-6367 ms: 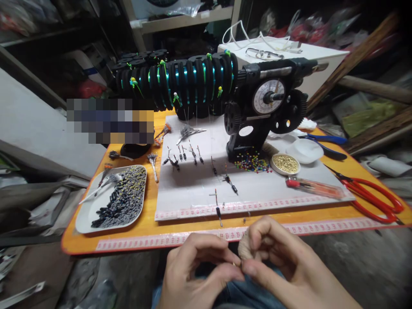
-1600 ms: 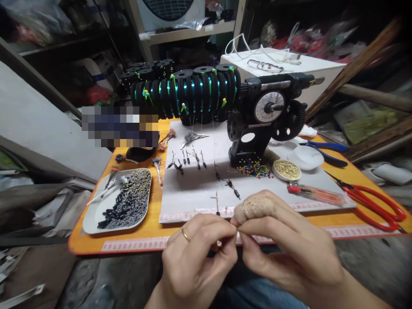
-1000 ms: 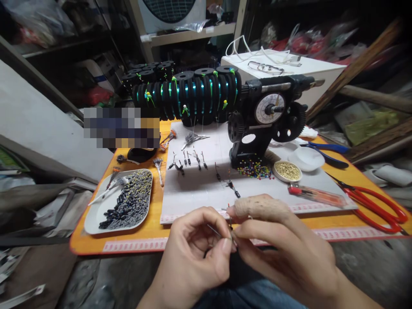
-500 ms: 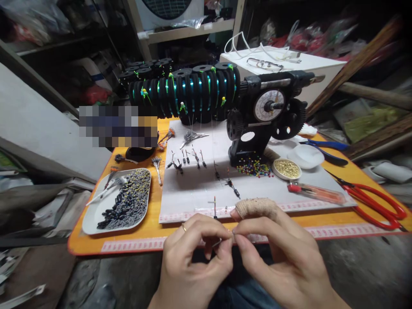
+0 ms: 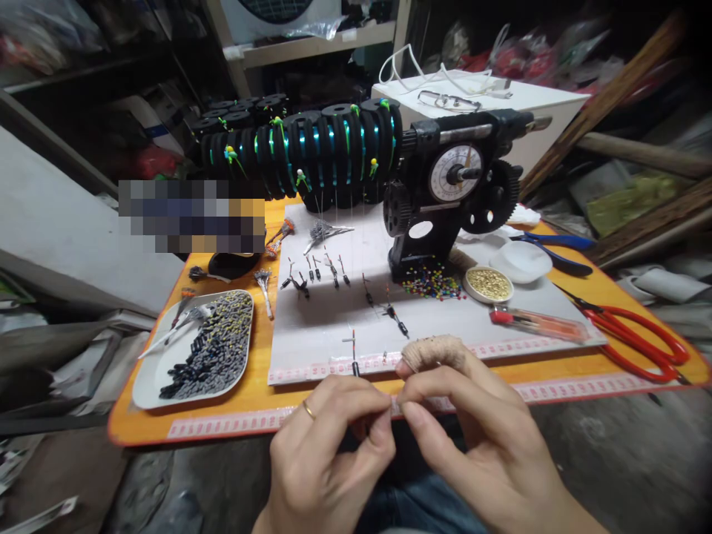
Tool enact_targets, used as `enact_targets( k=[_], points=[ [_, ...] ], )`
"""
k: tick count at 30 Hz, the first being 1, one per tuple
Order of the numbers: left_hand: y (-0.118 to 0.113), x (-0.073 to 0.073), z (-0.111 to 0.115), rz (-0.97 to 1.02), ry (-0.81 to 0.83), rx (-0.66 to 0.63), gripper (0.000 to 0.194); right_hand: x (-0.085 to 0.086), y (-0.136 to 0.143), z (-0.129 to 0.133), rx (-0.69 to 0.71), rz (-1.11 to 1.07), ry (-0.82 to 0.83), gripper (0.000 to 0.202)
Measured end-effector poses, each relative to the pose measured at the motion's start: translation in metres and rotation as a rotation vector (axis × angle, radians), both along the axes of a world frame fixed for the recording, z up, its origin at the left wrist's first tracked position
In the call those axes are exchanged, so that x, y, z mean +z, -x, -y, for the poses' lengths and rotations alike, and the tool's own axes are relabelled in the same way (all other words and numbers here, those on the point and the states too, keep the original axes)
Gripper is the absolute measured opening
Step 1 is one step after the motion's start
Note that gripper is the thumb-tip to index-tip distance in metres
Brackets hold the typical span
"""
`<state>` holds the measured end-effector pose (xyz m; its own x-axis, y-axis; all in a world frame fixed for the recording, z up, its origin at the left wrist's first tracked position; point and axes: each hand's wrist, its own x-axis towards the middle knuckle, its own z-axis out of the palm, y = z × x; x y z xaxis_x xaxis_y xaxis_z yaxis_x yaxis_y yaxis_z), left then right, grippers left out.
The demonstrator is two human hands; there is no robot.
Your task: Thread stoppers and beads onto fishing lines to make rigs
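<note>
The board point(image 5: 311, 326) lies on the table point(image 5: 261, 360). On its rear stands the winder point(image 5: 445, 170); on the board's right half lie the pins point(image 5: 434, 282), the cup point(image 5: 488, 300) and, nearer its front, the knife point(image 5: 539, 325). The tray point(image 5: 149, 378) sits left of the board. Beside the board's right edge lie the pliers point(image 5: 550, 240) and, farther forward, the scissors point(image 5: 605, 319). Behind the board stands the box point(image 5: 537, 90); before the board, the left hand point(image 5: 331, 445) and right hand point(image 5: 483, 437).

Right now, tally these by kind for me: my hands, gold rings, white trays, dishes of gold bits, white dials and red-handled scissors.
Left hand and right hand: 2
Gold ring: 1
White tray: 1
Dish of gold bits: 1
White dial: 1
Red-handled scissors: 1
Total: 7
</note>
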<state>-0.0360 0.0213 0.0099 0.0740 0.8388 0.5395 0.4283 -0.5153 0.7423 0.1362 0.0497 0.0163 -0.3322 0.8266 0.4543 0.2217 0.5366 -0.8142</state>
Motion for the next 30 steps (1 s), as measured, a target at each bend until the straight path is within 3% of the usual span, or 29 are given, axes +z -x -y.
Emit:
enact_targets(
  k=[10,17,23,30],
  points=[
    [-0.012,-0.016,0.008,0.308,0.064,0.075,0.030,0.002,0.004,0.002,0.021,-0.067,0.130,0.012],
    [-0.010,-0.012,0.006,0.204,-0.001,0.086,0.030,0.006,0.005,0.003,0.060,-0.052,0.152,0.012],
    [-0.010,-0.007,0.006,0.139,-0.036,0.105,0.028,0.006,0.003,0.002,0.131,-0.097,0.274,0.013],
    [-0.014,-0.010,0.004,0.186,-0.094,0.110,0.023,0.006,0.001,-0.002,0.291,-0.128,0.426,0.011]
  ],
)
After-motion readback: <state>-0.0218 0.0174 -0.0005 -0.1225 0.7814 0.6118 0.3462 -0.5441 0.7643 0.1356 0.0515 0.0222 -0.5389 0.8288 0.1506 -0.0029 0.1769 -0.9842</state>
